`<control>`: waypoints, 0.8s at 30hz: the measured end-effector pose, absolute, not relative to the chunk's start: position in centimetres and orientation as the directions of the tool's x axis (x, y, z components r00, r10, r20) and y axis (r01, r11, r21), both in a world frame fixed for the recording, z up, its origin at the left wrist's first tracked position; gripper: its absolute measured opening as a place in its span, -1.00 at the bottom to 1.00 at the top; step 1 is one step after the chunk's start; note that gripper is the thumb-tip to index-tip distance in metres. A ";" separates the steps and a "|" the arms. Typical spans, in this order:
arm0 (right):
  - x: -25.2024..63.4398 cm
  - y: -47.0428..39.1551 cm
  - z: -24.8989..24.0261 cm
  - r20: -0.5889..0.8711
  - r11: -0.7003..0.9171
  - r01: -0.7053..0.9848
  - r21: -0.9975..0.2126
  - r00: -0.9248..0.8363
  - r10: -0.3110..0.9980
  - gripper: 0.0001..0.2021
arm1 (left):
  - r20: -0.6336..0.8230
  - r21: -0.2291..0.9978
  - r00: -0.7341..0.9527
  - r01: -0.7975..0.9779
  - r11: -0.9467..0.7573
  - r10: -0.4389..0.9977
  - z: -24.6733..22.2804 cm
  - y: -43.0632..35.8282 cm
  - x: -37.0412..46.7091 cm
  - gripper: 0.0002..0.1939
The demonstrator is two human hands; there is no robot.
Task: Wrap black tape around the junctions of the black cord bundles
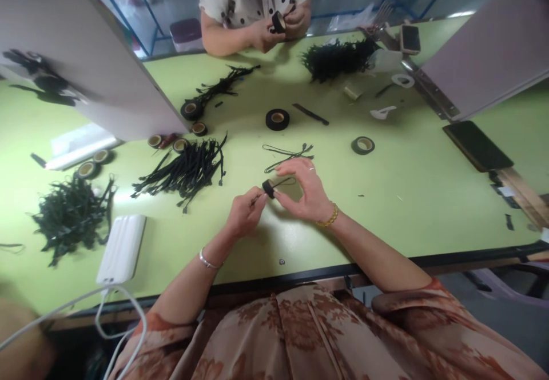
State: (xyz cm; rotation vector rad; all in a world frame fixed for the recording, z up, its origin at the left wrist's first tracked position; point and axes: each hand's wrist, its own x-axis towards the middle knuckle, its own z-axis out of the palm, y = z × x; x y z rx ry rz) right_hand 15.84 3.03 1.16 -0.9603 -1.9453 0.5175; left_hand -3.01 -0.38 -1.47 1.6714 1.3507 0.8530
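Observation:
Low over the green table, my left hand (246, 213) pinches a thin dark cable end beside a small roll of black tape (268, 188). My right hand (302, 190) curves round the other side of that roll, its thumb at the roll's edge and its index finger arched above. A thin cable loop (286, 181) sticks out between the right thumb and fingers. Just beyond my hands lie a few loose black cables (287, 154). To the left is a pile of black cables (184, 168) with wrapped lengths.
Across the green table (321, 226), a person (257, 3) holds black tape. Tape rolls (277, 119), a dark knife (311, 114), a white power bank (122, 248), a phone (478, 146), more cable piles (75, 217) and upright panels (98, 54) stand or lie around.

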 end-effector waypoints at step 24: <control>15.3 3.4 -0.3 0.321 0.545 0.436 -0.716 -0.488 0.812 -0.82 | 0.377 0.382 0.250 0.835 -0.396 0.892 -2.3 0.0 -3.4 -0.74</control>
